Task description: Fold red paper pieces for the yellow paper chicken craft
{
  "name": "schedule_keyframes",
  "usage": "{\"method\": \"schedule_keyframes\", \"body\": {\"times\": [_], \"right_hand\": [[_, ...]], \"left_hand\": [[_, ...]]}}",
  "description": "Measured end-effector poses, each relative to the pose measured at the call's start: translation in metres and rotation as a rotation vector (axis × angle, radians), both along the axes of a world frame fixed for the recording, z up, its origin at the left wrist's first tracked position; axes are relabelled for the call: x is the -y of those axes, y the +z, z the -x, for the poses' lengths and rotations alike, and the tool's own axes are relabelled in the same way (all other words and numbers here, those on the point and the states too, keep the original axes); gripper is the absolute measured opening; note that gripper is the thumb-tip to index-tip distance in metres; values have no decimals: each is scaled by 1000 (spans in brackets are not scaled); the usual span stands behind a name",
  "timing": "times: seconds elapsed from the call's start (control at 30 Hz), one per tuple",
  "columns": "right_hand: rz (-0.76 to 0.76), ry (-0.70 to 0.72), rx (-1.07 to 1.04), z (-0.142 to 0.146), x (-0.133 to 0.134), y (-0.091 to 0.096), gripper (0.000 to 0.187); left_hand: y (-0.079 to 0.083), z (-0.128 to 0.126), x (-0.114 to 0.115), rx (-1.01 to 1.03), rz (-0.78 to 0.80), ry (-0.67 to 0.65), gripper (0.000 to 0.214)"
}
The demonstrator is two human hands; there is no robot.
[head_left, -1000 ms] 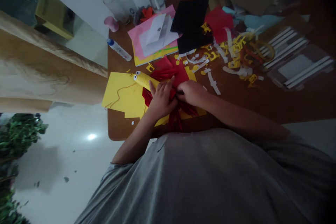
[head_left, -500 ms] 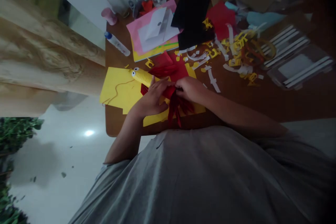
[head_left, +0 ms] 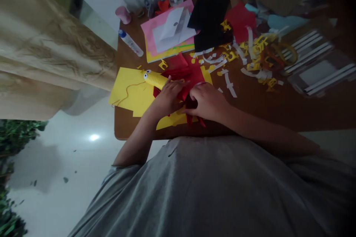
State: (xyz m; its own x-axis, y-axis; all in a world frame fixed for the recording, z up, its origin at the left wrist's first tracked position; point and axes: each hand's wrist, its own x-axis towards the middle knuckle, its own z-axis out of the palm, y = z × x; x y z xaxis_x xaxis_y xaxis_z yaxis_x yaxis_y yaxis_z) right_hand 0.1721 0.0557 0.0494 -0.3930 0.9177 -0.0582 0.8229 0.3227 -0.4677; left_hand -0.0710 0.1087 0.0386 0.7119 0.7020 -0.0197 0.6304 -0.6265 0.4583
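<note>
A yellow paper figure (head_left: 156, 80) with two googly eyes lies on yellow paper sheets (head_left: 126, 89) near the table's front edge. Pleated red paper (head_left: 178, 73) sticks out from its sides like fins. My left hand (head_left: 170, 99) lies across the body and holds it down, fingers partly stretched over it. At the figure's rear, my right hand (head_left: 208, 100) curls with thumb and forefinger around the red paper tail (head_left: 191, 119), whose strips hang out below. The exact pinch point is hidden under the fingers.
A glue bottle (head_left: 130, 43), pink cup (head_left: 123, 14) and stacked papers (head_left: 171, 31) stand at the back left. Black sheets (head_left: 210, 18), yellow and white scraps (head_left: 230, 57), a tape roll (head_left: 289, 53) and a clear plastic case (head_left: 319, 72) lie to the right.
My right hand has turned and closed over the red tail, covering more of its strips. My left hand has shifted slightly on the body. The whole view has moved a little.
</note>
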Motion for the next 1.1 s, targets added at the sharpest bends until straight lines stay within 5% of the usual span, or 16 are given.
{"method": "schedule_keyframes", "body": {"times": [0.23,0.5,0.67,1.1], "right_hand": [[-33,49,-41,-3,8,-12,6],[-126,-44,-53,-1,20,-16,32],[-143,-34,21,3,21,-15,19],[-148,-90,-27,3,10,-25,22]], "left_hand": [[0,1,1,-12,-31,-25,75],[4,-5,0,-49,-82,-2,57],[4,-6,-2,-48,-93,-21,53],[-2,-8,-10,-11,-26,-2,58]]}}
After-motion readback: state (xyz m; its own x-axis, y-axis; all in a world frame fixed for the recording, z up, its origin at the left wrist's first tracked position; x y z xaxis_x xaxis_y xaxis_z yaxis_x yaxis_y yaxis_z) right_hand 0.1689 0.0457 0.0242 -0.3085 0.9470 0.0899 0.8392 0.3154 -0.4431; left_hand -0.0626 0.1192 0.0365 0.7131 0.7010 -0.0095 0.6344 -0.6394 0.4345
